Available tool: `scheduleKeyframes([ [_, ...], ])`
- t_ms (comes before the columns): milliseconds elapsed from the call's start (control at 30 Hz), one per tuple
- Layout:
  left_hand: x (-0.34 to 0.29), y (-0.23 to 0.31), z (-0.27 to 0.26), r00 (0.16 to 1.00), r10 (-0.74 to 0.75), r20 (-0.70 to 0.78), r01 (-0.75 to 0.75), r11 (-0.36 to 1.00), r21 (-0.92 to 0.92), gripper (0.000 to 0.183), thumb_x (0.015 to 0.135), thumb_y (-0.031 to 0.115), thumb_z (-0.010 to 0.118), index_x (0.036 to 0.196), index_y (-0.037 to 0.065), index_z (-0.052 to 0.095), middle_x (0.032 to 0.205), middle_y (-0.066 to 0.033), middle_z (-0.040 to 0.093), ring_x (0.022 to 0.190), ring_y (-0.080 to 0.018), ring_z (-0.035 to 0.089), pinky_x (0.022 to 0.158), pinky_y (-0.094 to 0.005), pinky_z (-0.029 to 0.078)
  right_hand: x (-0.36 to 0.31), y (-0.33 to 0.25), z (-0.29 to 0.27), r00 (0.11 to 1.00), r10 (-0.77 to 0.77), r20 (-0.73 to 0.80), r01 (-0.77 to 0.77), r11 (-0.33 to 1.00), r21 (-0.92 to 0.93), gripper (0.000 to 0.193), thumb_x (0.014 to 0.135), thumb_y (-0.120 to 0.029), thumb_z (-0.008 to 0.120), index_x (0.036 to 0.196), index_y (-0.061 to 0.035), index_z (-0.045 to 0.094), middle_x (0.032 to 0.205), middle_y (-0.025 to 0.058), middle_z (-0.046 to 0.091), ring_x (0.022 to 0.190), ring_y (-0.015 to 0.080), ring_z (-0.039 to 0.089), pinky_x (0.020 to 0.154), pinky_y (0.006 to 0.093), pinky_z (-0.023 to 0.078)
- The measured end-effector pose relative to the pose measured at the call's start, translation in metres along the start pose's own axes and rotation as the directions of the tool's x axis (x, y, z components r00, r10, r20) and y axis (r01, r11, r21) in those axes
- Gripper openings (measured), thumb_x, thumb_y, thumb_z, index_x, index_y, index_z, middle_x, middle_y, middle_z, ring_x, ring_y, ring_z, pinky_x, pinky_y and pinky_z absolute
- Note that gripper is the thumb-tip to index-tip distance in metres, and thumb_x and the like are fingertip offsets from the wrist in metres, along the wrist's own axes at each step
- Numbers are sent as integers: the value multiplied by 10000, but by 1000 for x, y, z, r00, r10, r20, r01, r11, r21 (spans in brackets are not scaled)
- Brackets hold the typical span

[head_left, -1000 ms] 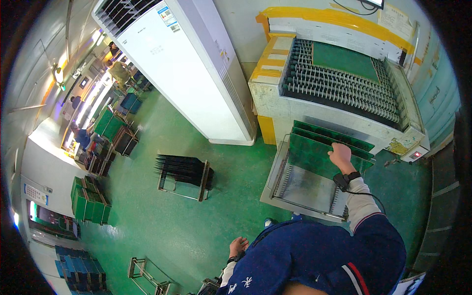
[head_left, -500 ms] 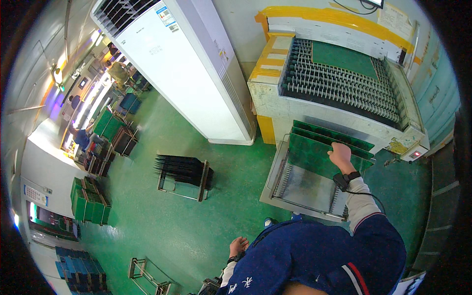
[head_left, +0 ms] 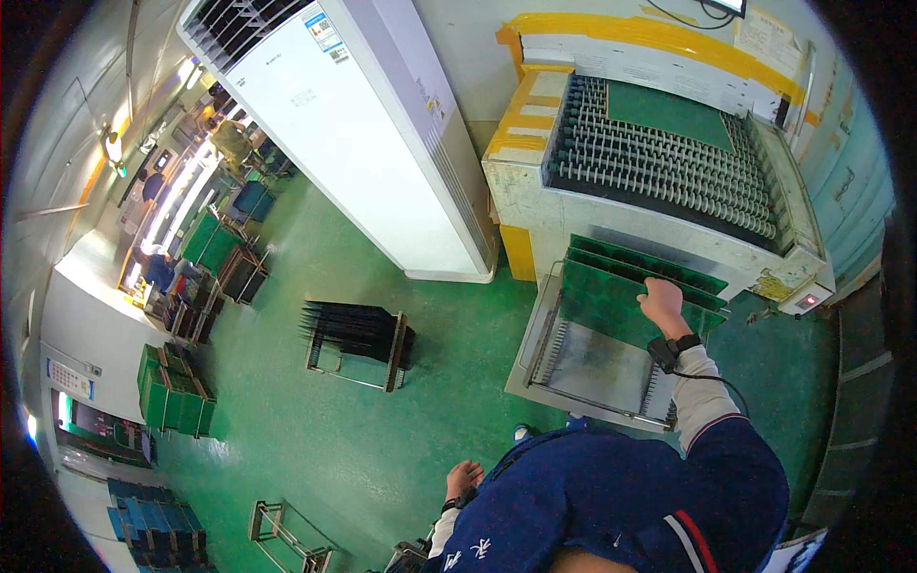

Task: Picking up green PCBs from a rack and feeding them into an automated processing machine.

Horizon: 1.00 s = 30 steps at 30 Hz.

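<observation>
My right hand (head_left: 661,303) is closed on the top edge of a green circuit board panel (head_left: 602,303), which stands in a metal rack (head_left: 532,375). Behind that panel, more green panels (head_left: 702,274) stand in a row in the far part of the rack. The near part shows a bare metal base between toothed side rails. A black band with a cable circles my right wrist. Low beside my body hangs my left hand (head_left: 463,477), holding nothing, its fingers loosely bent.
Beyond the rack stands a roller conveyor machine (head_left: 659,172) with a green panel (head_left: 669,113) lying on its rollers. A tall white air conditioner (head_left: 363,134) is left of it. Another rack holds dark panels (head_left: 349,329) on the green floor. People work at a lit bench far left.
My hands and the panels in the rack keep their places. Far off at the lit bench, people have shifted slightly.
</observation>
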<state>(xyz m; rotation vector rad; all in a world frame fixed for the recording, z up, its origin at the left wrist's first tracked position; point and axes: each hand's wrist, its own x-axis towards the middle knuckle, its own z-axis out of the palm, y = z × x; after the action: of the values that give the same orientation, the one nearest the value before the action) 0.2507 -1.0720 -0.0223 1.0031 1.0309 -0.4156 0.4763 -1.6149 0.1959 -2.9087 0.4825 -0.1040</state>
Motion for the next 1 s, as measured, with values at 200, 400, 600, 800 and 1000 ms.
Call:
scheduleKeyframes([
  [200, -2, 1, 2, 1000, 6, -2, -6, 1000, 24, 329, 897, 147, 537, 1171, -23, 473, 1069, -182, 588, 857, -295, 612, 651, -369, 533, -1, -1, -2, 1000, -2, 9, 2, 1000, -1, 269, 728, -256, 708, 829, -36, 592, 822, 184, 629, 823, 379, 602, 692, 472, 459],
  [400, -1, 1, 0, 1000, -6, 18, 6, 1000, -4, 308, 894, 147, 541, 1152, -12, 484, 1056, -174, 595, 836, -292, 616, 639, -367, 530, 1, 0, 0, 1000, -1, 17, 1, 1000, 1, 273, 728, -258, 705, 837, -33, 594, 839, 186, 632, 835, 376, 604, 701, 472, 460],
  [600, 2, 0, -1, 1000, -11, 14, 11, 1000, -10, 307, 891, 144, 552, 1147, -12, 485, 1039, -169, 595, 825, -290, 613, 618, -372, 525, 1, 3, 4, 1000, -20, -11, 20, 1000, 8, 266, 712, -255, 707, 822, -37, 600, 823, 183, 634, 821, 376, 608, 687, 474, 461],
  [800, 3, 0, -1, 1000, -20, 16, 21, 1000, -12, 308, 892, 133, 551, 1152, -14, 479, 1040, -176, 592, 829, -297, 611, 619, -382, 525, 2, 6, 7, 1000, -21, -20, 21, 1000, 6, 264, 710, -255, 707, 805, -36, 593, 812, 181, 631, 810, 378, 605, 681, 477, 458],
  [1000, 3, -2, -2, 1000, -16, 23, 17, 1000, -25, 325, 891, 137, 553, 1165, -15, 466, 1060, -184, 583, 830, -311, 610, 623, -394, 527, 1, 3, 5, 1000, -20, -6, 20, 1000, -2, 273, 716, -264, 709, 807, -36, 590, 824, 176, 633, 826, 371, 606, 688, 477, 460],
])
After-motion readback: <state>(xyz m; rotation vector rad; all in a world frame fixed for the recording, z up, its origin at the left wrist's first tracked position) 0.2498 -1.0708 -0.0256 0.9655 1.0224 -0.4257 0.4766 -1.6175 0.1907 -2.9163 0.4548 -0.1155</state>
